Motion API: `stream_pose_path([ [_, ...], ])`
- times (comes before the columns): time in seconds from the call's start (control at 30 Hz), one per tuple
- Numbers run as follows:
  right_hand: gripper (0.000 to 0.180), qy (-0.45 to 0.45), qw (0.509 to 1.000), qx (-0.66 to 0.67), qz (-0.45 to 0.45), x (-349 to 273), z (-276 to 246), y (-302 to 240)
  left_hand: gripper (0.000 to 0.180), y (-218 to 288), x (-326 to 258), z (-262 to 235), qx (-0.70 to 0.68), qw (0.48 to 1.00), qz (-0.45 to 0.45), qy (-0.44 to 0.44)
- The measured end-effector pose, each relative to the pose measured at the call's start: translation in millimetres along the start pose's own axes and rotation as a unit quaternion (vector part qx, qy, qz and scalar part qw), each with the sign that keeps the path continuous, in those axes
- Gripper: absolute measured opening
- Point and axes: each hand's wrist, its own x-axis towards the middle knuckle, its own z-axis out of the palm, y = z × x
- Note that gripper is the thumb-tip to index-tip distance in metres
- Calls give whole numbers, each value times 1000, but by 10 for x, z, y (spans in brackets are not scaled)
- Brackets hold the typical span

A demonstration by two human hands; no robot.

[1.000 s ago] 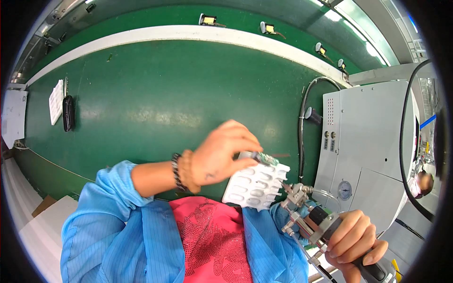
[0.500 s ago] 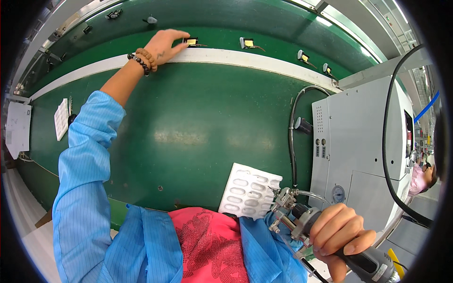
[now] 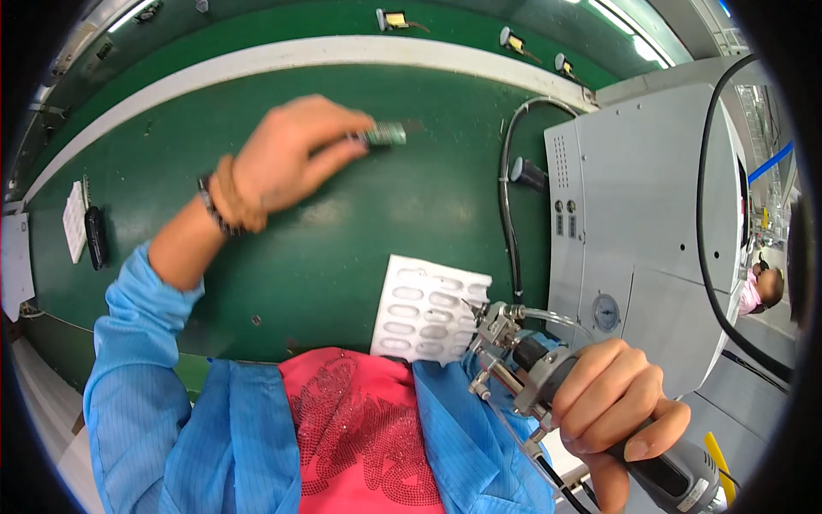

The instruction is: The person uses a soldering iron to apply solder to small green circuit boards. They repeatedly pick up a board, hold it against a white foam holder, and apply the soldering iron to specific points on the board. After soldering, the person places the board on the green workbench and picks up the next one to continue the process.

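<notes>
My left hand (image 3: pixel 295 154) is above the green worktop (image 3: pixel 282 257), thumb and fingers pinched on a small circuit board (image 3: pixel 387 134). Green shows along the board's edge; motion smears its details. At the lower right, my right hand (image 3: pixel 612 407) wraps round a black electric screwdriver (image 3: pixel 676 475) fitted with a metal feeding head and clear tubing. Its tip points left over a white molded tray (image 3: pixel 396 327) with oval pockets, which lies close in front of me. Whether the tip touches the tray I cannot tell.
Beyond a white rail (image 3: pixel 282 60), several small parts with yellow blocks, such as this one (image 3: pixel 392 19), sit on a green belt. A grey machine (image 3: pixel 634 214) stands at the right, with a black hose (image 3: pixel 507 188) beside it. A black case (image 3: pixel 96 238) lies far left.
My left hand has taken the part from behind the rail and drawn it back over the worktop. My right hand keeps hold of the screwdriver. The view has shifted slightly.
</notes>
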Motion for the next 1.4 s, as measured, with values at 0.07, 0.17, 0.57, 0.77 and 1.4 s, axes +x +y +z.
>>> stream_pose_path([
  [0.07, 39, 49, 999, 16, -9, -29, 47, -30, 30, 410, -181, 216, -73, 997, 22, -14],
  [0.17, 20, 148, 987, 47, -37, -50, 188, -9, 30, 819, -347, 496, -90, 995, 53, -11],
  [0.57, 29, 90, 995, 32, -8, -67, 161, 138, 38, 999, -589, 1015, -132, 990, -25, 32],
  [0.77, 39, 63, 997, 31, 26, 29, 150, 340, 35, 965, -608, 1059, -166, 984, -44, 40],
  [1.4, 42, 62, 997, -2, 41, 99, 165, 478, 31, 951, -567, 1006, -168, 984, -49, 35],
])
